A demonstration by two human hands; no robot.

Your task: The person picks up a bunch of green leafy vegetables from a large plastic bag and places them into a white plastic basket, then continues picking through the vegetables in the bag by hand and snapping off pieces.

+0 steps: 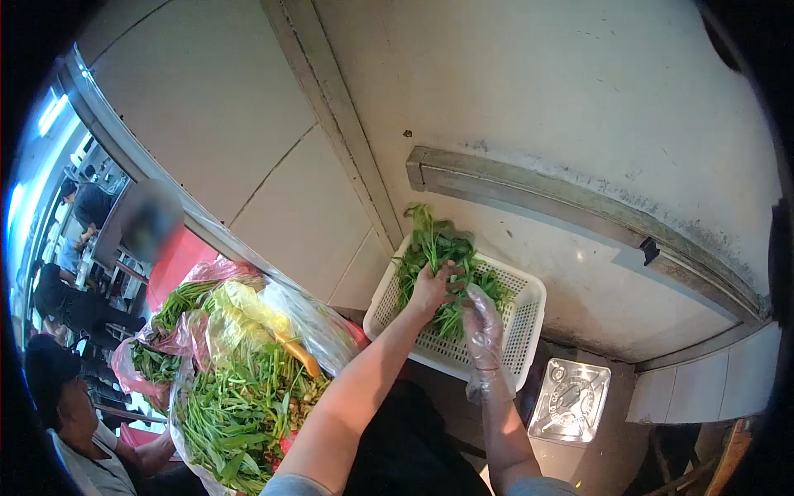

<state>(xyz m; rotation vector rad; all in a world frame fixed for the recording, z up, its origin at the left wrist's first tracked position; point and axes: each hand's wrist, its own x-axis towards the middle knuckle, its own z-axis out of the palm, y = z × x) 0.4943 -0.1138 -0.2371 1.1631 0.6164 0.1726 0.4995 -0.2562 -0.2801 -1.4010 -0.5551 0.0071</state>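
My bare left hand (pixel 432 289) is closed around the stems of a bunch of leafy greens (pixel 428 236), above the far left part of a white perforated plastic basket (pixel 532 331). Other greens lie inside the basket under the bunch. My right hand (pixel 483 329), in a clear plastic glove, is just to the right, over the basket. Its fingers stretch upward close to the leaves, and no held thing shows in it. Whether its fingertips touch the greens is hard to make out.
At left, a large heap of cut greens (pixel 231 413) lies on plastic bags, with an orange-yellow handle-like object (pixel 299 355) on it. A person (pixel 87 438) sits beside it. A square metal tin (pixel 569 400) stands right of the basket. Walls with a metal rail (pixel 529 186) rise behind.
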